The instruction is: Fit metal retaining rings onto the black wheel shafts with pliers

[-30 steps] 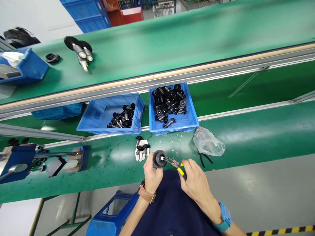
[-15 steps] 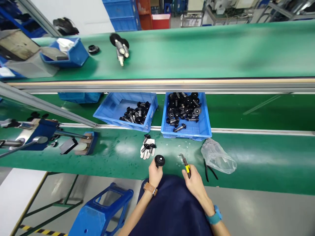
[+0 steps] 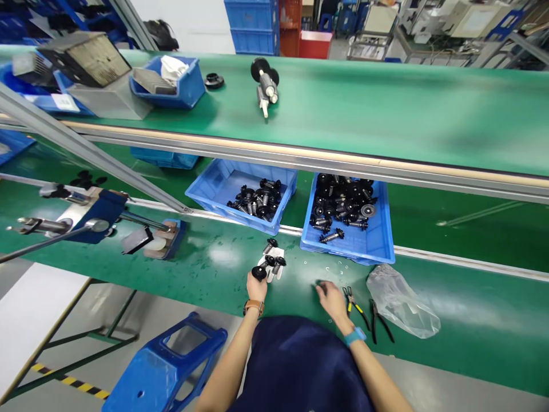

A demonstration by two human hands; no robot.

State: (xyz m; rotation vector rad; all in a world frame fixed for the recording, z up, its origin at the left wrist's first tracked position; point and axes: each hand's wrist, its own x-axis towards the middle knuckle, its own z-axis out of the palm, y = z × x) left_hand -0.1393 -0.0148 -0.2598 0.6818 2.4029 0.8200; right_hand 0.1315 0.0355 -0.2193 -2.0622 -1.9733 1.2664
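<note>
My left hand [image 3: 257, 288] grips a black-headed shaft part [image 3: 259, 273], its round black disc facing up, close beside a white glove [image 3: 275, 270]. Several similar parts with black wheels and grey shafts lie on that glove. Over the green bench, my right hand [image 3: 331, 298] is low with fingers partly spread, and no tool shows in it. Small white rings [image 3: 341, 264] are scattered beyond that hand. Just to its right lie pliers with yellow-and-black handles [image 3: 352, 305], and farther right black-handled pliers [image 3: 379, 321].
Two blue bins, left [image 3: 240, 171] and right [image 3: 381, 243], hold black-wheeled parts behind the hands. A clear plastic bag [image 3: 401, 300] lies at right. A lever press [image 3: 96, 217] stands at left. A raised green shelf [image 3: 364, 109] spans the back; a blue stool [image 3: 158, 366] is below.
The yellow-handled pliers have left my right hand and now lie on the bench. My left hand has carried its part leftward, close to the glove. The view has shifted and tilted.
</note>
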